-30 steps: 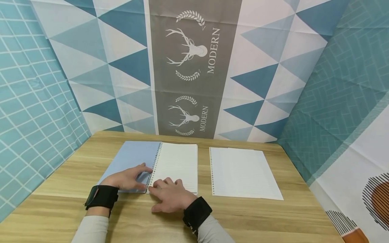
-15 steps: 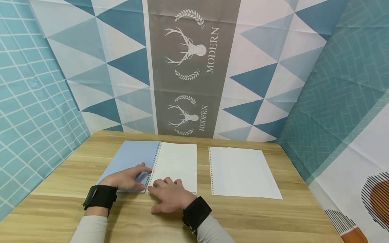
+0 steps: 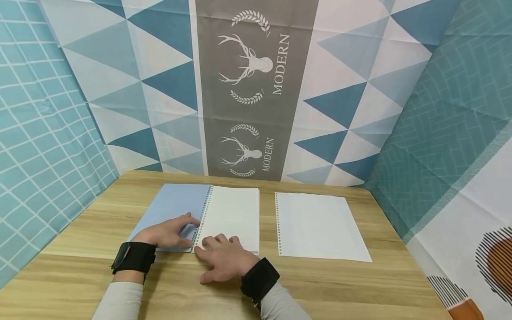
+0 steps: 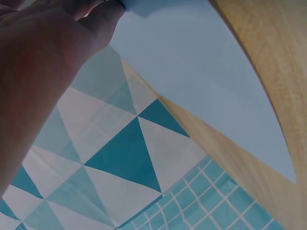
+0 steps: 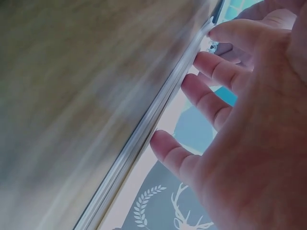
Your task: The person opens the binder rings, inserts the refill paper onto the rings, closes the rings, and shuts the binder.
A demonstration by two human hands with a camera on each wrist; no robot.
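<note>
1. Working along the thin dark rings (image 3: 206, 205) seems started, not finished.
2. The blue-covered paper notebook (image 3: 176, 202) is already laid open on the brown wooden worktop (image 3: 320, 286).
3. The rings seem touched by the left hand (image 3: 165, 233), thumb and finger apart; the white page (image 3: 233, 212) by the right hand (image 3: 227, 261), fingers spread.
4. Loose white sheets (image 3: 322, 226) are left untouched at right.

A deer-printed backdrop (image 3: 256, 93) rises behind a wooden table (image 3: 340, 286), blue grid-patterned cloth (image 3: 44, 133) alongside.

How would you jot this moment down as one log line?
left hand: at spiral binding, over blue cover; right hand: at near edge of white page; notebook: open flat; loose paper: on table, right of notebook
</note>
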